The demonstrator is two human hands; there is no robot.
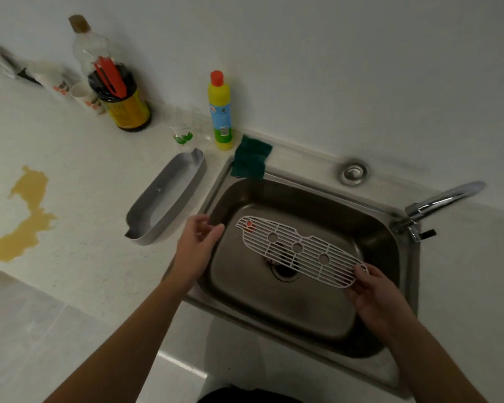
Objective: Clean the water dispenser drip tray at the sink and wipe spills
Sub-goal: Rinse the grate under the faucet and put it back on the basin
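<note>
Two bare hands reach over a stainless steel sink point(317, 324). The right hand point(374, 295) pinches the near end of a white slotted drip tray grate point(300, 250) between thumb and fingers, holding it above the sink basin with the drain point(284, 271) showing beneath its bars; a small red float marker point(249, 224) sits at the grate's far end. The left hand point(197, 248) hovers open at the sink's left rim, fingers loosely spread, just short of that far end and gripping nothing. Beyond the left hand, the grey drip tray basin point(169, 199) lies on the white countertop point(79, 175). Farther out from it stand a yellow dish soap bottle point(221, 112) and a dark sauce bottle point(120, 94), with a green scouring pad point(252, 158) draped over the sink's back corner. Well to the left of the left hand spreads a yellowish spill point(26, 213). Past the right hand, the chrome faucet point(440, 205) rises from the sink's right edge.
</note>
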